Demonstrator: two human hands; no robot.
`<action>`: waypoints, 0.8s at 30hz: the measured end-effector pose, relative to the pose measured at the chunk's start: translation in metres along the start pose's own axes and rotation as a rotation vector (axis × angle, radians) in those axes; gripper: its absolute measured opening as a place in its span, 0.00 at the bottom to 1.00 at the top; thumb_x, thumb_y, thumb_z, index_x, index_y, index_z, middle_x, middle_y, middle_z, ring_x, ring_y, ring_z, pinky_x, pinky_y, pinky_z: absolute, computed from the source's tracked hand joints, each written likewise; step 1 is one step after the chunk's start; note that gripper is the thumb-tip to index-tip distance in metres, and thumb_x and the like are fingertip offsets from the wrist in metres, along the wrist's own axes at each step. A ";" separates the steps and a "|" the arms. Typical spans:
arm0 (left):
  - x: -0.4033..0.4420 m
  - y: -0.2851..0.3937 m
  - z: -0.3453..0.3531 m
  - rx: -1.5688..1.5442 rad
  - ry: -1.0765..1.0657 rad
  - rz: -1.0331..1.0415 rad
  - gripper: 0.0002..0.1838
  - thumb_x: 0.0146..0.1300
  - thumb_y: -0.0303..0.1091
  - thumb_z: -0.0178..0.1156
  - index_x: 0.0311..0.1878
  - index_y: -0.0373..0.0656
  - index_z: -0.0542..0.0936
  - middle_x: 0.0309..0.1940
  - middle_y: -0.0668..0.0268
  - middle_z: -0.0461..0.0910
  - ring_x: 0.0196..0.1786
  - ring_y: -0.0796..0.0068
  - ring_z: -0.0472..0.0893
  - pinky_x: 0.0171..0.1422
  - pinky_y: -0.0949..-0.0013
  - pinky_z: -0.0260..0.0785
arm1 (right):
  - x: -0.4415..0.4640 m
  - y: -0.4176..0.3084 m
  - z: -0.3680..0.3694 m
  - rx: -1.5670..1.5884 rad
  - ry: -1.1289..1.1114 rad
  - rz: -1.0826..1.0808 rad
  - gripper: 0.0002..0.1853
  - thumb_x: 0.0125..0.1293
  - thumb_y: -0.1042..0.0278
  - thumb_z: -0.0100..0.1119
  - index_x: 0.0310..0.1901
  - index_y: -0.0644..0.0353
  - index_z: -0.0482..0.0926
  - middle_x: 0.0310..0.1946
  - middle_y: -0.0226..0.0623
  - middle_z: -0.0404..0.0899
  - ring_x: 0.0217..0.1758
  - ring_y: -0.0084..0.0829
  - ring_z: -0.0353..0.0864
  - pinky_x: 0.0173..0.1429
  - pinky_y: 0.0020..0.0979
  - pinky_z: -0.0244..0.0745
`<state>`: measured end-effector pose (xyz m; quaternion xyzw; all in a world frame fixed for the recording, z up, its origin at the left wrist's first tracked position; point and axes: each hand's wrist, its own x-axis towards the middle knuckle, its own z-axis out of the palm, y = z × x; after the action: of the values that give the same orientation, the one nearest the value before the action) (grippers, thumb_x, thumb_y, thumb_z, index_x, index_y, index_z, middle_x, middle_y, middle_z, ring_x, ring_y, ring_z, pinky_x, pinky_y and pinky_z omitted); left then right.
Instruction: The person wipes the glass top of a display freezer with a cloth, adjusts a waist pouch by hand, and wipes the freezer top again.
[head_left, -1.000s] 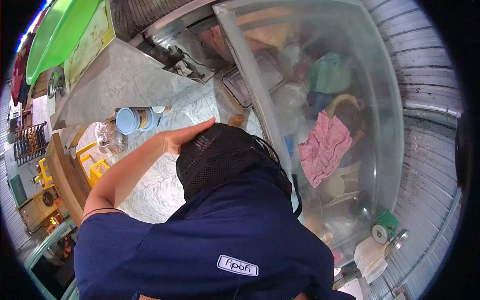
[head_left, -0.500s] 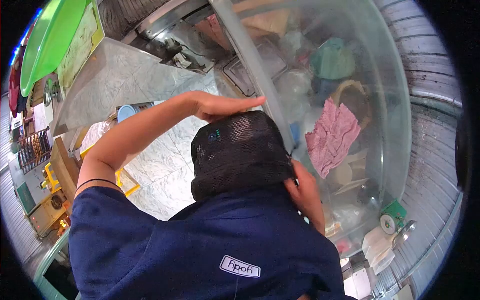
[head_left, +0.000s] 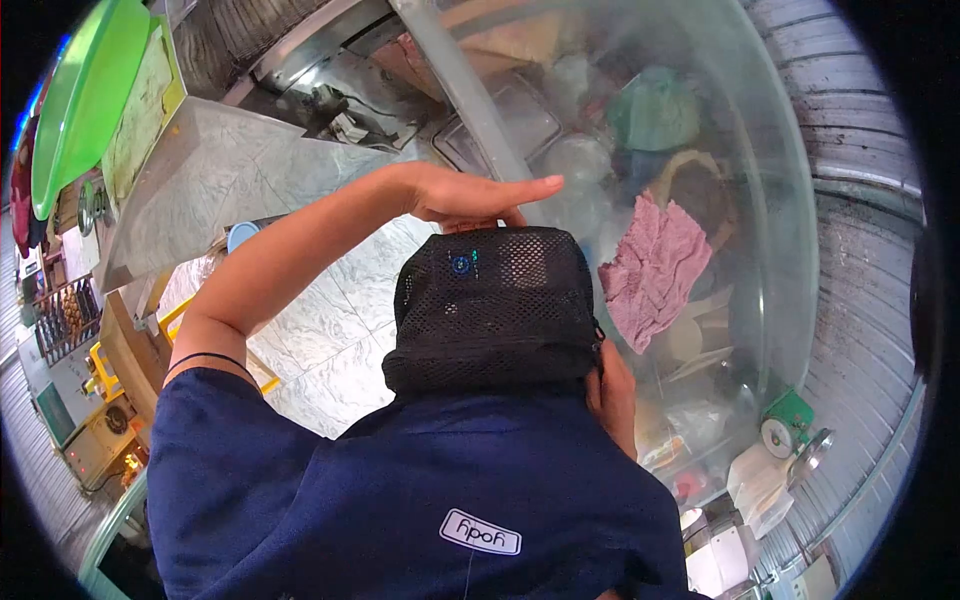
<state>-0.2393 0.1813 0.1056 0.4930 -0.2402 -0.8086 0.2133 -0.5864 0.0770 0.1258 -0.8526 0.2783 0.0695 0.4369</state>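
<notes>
A black mesh bag [head_left: 495, 310] with a zip along its right side sits against the chest of the navy shirt [head_left: 400, 490]. Something with small blue and green lights shows faintly through the mesh. My left hand [head_left: 465, 197] is at the bag's far edge, its thumb stretched to the right and its other fingers bent down against the bag, partly hidden. At the right side, below the zip end, my right hand [head_left: 615, 400] holds the bag's edge; its fingertips are mostly hidden.
A crumpled pink cloth [head_left: 655, 270] lies on a clear curved cover [head_left: 770, 300] to the right, with bags and containers showing through it. A green scale [head_left: 790, 420] stands beyond its lower right. At the left are a bright green basin [head_left: 85, 110] and marble-patterned floor tiles [head_left: 340, 310].
The bag has turned and shifted slightly right, with its top straighter. My left hand has moved a little right and its fingers have bent down. My right hand sits slightly lower.
</notes>
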 end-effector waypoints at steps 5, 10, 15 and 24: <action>0.005 0.003 0.000 -0.034 0.012 -0.014 0.60 0.63 0.85 0.31 0.67 0.31 0.74 0.54 0.56 0.82 0.49 0.71 0.84 0.52 0.70 0.79 | 0.003 -0.003 -0.002 0.020 0.022 -0.021 0.26 0.61 0.85 0.53 0.63 0.64 0.71 0.51 0.55 0.77 0.56 0.60 0.77 0.59 0.46 0.74; 0.002 0.008 0.001 -0.019 0.051 -0.014 0.60 0.63 0.86 0.31 0.66 0.31 0.76 0.54 0.57 0.82 0.48 0.72 0.84 0.51 0.70 0.78 | 0.006 -0.003 -0.004 -0.006 -0.005 -0.006 0.25 0.60 0.84 0.54 0.61 0.65 0.72 0.50 0.54 0.77 0.55 0.59 0.77 0.59 0.47 0.73; 0.000 0.008 0.000 0.039 0.082 -0.020 0.61 0.62 0.86 0.30 0.66 0.33 0.77 0.52 0.58 0.83 0.48 0.74 0.83 0.50 0.72 0.77 | 0.008 0.007 -0.001 -0.032 0.010 -0.076 0.27 0.58 0.84 0.55 0.62 0.65 0.72 0.49 0.55 0.76 0.54 0.60 0.77 0.58 0.48 0.73; -0.002 -0.001 0.000 0.022 0.041 -0.044 0.61 0.63 0.86 0.27 0.72 0.34 0.70 0.59 0.57 0.80 0.53 0.72 0.82 0.55 0.70 0.76 | 0.011 0.010 0.002 -0.068 -0.001 -0.056 0.27 0.60 0.83 0.54 0.64 0.63 0.71 0.51 0.54 0.77 0.54 0.58 0.78 0.57 0.48 0.74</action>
<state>-0.2385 0.1827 0.1062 0.5172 -0.2338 -0.8000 0.1948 -0.5820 0.0696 0.1135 -0.8743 0.2517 0.0669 0.4095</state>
